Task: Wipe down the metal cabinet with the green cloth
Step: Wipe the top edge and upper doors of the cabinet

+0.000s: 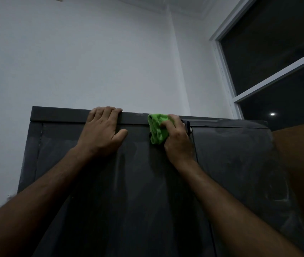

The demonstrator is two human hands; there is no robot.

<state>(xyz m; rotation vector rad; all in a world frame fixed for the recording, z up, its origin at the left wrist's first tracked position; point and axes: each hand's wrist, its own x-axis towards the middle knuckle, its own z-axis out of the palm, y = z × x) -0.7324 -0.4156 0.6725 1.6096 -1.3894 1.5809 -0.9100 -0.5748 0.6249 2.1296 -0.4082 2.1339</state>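
1. dim room with a pale wall (92,62) behind and a dark window (281,58) at the upper right; the nearest things are two bare forearms which reach up and forward from the bottom of the view
2. between the arms stands the metal cabinet (132,191), dark grey and tall, its front showing dusty smears and pale streaks, more on the right door
3. the left hand (101,132) lies flat on the upper front, its fingers relaxed and bent over the top edge, the thumb spread out to the side; it holds nothing, it seems only to steady the body
4. the right hand (177,138) grips the green cloth (157,128), the fingers curled round the bunched fabric, and presses it on the cabinet just under the top edge, near the gap between the two doors
5. a small dark fitting, perhaps a latch, shows just beside this hand; i cannot tell what it is
6. i judge the cloth to be soft, light and easy to crumple, so it is best held as a wad in the palm with a flat side kept toward the metal
7. the cabinet looks stiff and heavy, but thin door metal may flex under a hard push, so moderate pressure is wise, with care that the cloth does not catch on the fitting
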